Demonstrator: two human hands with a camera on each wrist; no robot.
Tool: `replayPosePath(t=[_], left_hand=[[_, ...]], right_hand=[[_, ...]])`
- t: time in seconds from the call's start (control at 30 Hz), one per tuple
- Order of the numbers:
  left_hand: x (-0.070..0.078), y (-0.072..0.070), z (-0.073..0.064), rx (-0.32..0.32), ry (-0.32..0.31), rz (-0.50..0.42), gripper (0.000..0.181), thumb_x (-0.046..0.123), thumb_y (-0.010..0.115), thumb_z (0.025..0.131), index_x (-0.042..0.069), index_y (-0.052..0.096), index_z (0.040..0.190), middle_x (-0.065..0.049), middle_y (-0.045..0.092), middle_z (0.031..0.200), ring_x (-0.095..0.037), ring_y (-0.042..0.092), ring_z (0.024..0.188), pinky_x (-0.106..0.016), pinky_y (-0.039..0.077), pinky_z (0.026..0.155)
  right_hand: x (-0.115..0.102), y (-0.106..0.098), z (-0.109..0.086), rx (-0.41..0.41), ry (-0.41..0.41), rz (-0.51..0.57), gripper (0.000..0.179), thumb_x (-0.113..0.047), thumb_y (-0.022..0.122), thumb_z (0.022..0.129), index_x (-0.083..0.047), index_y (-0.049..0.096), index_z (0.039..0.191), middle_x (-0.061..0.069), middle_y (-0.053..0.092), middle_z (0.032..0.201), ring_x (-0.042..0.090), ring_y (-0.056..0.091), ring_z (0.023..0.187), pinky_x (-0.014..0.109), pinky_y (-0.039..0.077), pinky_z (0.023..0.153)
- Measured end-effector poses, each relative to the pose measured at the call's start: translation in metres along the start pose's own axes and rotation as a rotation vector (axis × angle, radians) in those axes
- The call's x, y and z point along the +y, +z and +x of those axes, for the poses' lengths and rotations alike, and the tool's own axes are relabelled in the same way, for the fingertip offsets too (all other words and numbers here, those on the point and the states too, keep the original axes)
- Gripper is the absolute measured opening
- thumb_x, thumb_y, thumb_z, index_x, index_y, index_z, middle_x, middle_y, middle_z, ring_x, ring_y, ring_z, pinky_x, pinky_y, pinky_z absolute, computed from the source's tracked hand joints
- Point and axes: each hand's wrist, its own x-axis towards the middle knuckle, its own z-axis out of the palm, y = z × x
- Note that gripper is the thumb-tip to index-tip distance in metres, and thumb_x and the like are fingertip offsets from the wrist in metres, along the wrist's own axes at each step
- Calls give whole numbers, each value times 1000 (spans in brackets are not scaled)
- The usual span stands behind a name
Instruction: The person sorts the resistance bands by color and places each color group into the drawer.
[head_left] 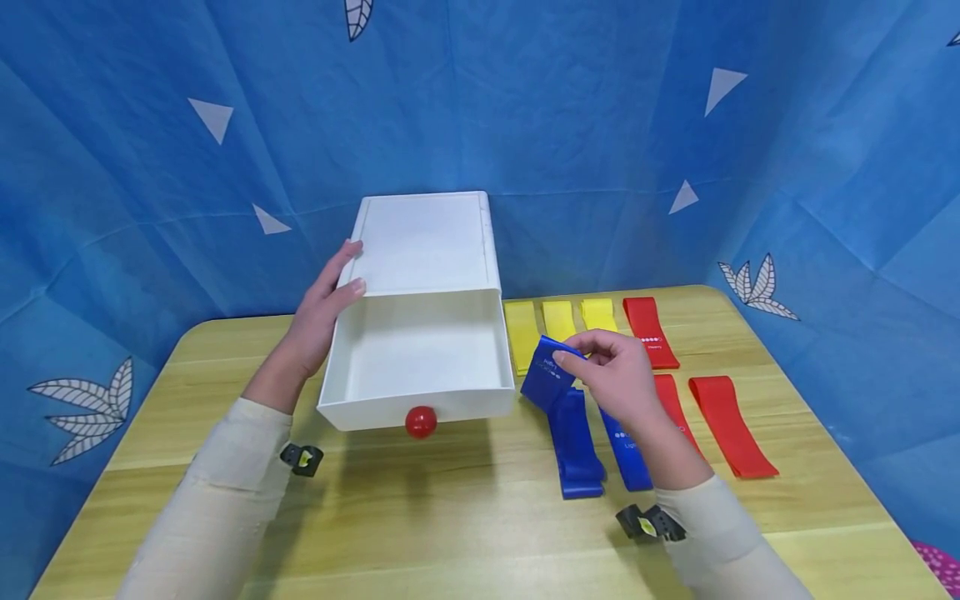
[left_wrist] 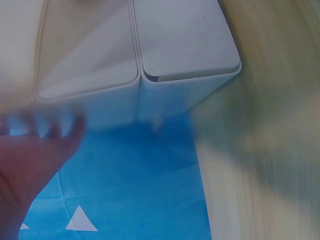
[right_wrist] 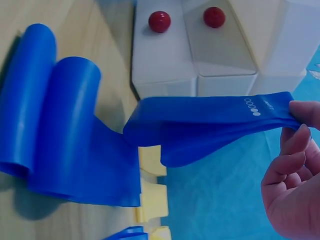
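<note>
My right hand (head_left: 618,371) pinches one end of a blue resistance band (head_left: 549,377) printed "Light" between thumb and fingers. In the right wrist view this band (right_wrist: 200,117) hangs out sideways as a flattened loop. Below it lies another blue band (head_left: 576,454), and a third blue band (head_left: 627,454) is partly covered by my right hand. To the left stands a white drawer unit (head_left: 427,242), its top drawer (head_left: 450,404) pulled out, with nothing inside and a red knob (head_left: 421,422) in front. My left hand (head_left: 318,321) rests against the unit's left side, fingertips at the top edge.
Yellow bands (head_left: 522,333) lie in a row right of the drawer unit. Red bands (head_left: 733,425) lie further right, one partly behind my right forearm. Lower drawers with red knobs (right_wrist: 159,22) show in the right wrist view. A blue curtain (head_left: 570,125) hangs behind the table.
</note>
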Motion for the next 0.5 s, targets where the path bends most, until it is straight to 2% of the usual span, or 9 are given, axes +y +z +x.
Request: replayPosePath(t=[0.23,0.5], left_hand=[[1,0,-1,-1,-4,-5,64,43,46,101,38,19,160,15,3,164,-33,26,142,-61,40,100],[1,1,-1,-6,1,-15,64,42,46,102,38,19,160,15,3,164,-34,30,140,-60,43,98]], right_hand=[[-14,-8,2,45,-30,-2,26,-29,79,88,-8,75,103,7,68,87,26,54,69,30,47,55],[-40,-18,6,104,-106,52,26,-24,78,89,-4,74,105,9,66,89,23,53,66,26,46,54]])
